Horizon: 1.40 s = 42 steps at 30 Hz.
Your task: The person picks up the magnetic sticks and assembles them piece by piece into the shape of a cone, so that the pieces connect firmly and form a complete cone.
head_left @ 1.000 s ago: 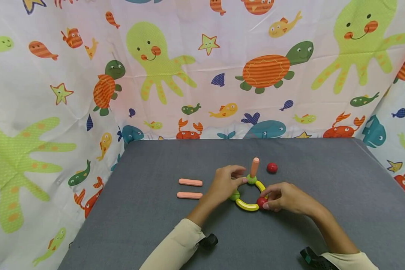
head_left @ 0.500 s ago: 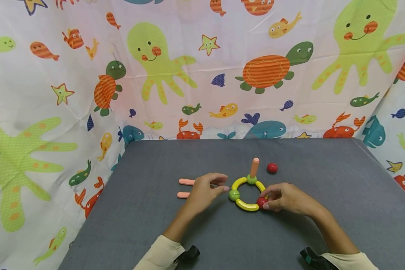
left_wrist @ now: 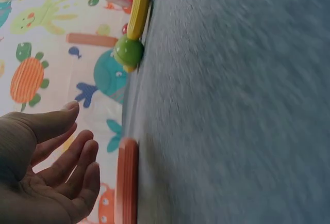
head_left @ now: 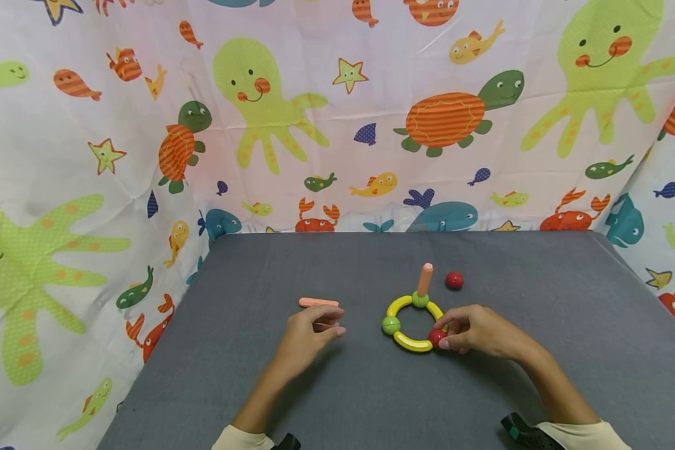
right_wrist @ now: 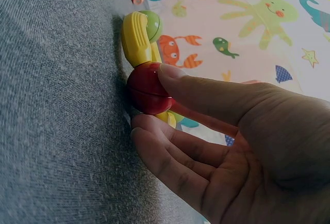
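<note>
A ring of yellow curved rods (head_left: 413,343), joined by balls, lies on the grey table. My right hand (head_left: 478,331) pinches its red ball (right_wrist: 148,89) between thumb and fingers. Green balls sit at the ring's left (head_left: 390,325) and far side; a salmon-coloured rod (head_left: 424,280) stands upright on the far green ball (head_left: 420,300). Left of the ring, my left hand (head_left: 304,340) hovers over the salmon rods with fingers loosely bent and nothing between them. One salmon rod (head_left: 317,302) shows beyond this hand; the nearer rod is mostly hidden under it. In the left wrist view, a rod (left_wrist: 127,182) lies beside the fingers.
A loose red ball (head_left: 454,280) lies to the right of the upright rod. Behind the grey table (head_left: 371,400) hangs a curtain (head_left: 292,206) printed with sea animals, which also runs along the left and right sides.
My left hand has left the ring's far green ball and moved left and nearer, to the loose salmon rods. The right hand stays on the red ball.
</note>
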{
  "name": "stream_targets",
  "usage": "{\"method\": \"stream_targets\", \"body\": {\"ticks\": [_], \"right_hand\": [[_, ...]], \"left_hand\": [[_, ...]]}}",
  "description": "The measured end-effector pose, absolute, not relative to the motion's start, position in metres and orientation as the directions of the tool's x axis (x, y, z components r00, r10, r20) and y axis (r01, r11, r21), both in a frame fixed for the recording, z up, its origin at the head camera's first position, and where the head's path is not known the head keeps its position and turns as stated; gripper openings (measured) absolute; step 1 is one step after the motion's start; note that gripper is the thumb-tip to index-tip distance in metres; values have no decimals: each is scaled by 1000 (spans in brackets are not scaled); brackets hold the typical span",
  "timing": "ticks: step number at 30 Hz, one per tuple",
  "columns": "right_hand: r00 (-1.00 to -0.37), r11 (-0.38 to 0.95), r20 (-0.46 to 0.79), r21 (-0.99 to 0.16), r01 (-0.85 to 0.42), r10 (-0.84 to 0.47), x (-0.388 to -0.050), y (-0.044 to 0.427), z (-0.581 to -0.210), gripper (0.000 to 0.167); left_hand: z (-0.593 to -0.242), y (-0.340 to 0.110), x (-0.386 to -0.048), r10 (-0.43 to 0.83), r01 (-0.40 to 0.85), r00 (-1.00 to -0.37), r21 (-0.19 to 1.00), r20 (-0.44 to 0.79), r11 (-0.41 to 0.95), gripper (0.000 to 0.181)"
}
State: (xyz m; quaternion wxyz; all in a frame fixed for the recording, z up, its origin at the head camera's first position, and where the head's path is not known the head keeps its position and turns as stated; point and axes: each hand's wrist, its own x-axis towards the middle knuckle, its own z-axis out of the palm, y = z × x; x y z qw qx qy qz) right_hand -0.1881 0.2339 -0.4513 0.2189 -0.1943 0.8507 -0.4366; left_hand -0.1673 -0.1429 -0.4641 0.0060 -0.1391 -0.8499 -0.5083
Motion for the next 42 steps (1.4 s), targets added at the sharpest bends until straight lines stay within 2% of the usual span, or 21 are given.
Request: {"method": "stream_targets", "body": {"ticks": [10, 15, 26, 42], "right_hand": [[-831, 551, -205, -823, -139, -517, -189, 234, -452, 34], [-831, 551, -212, -824, -131, -514, -189, 234, -454, 35], [-832, 541, -203, -831, -132, -516, -188, 234, -454, 34], [-829, 537, -193, -831, -147, -525, -189, 233, -453, 35]], "left_hand": [[-469, -171, -161, 128, 158, -986, 830, 106, 535, 36], [-470, -178, -162, 123, 124, -990, 794, 63, 595, 35], [-472, -183, -166, 115, 156, -988, 762, 107, 629, 32], [-475, -188, -165, 127, 148, -988, 737, 85, 659, 30]]}}
